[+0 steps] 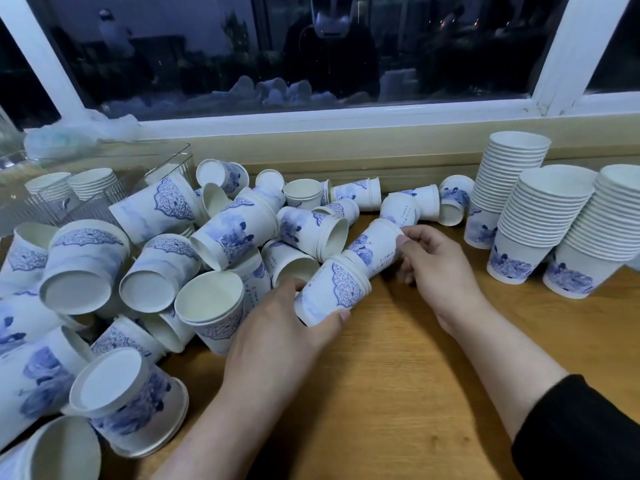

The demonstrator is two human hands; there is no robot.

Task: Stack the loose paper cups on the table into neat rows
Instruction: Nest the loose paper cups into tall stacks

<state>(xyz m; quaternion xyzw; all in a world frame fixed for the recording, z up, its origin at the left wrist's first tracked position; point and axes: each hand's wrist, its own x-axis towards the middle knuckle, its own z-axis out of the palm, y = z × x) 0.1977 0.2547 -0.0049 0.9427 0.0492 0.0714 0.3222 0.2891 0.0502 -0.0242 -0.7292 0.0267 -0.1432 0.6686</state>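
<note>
I see left hand (pixel 277 327) fingers clenched round a lying patterned cup (pixel 329 292) | right hand (pixel 436 268) fingers pinching a second cup (pixel 375 245) nested into its mouth | loose cups (pixel 145 271) heaped left of fingers | upright stacks (pixel 540 216) right | wooden desk (pixel 398 375) beneath | dark window (pixel 311 53) beyond.

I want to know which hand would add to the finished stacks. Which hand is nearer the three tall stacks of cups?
Right. The right hand is just left of the tall stacks, holding a cup; the left hand is farther left, by the pile.
</note>
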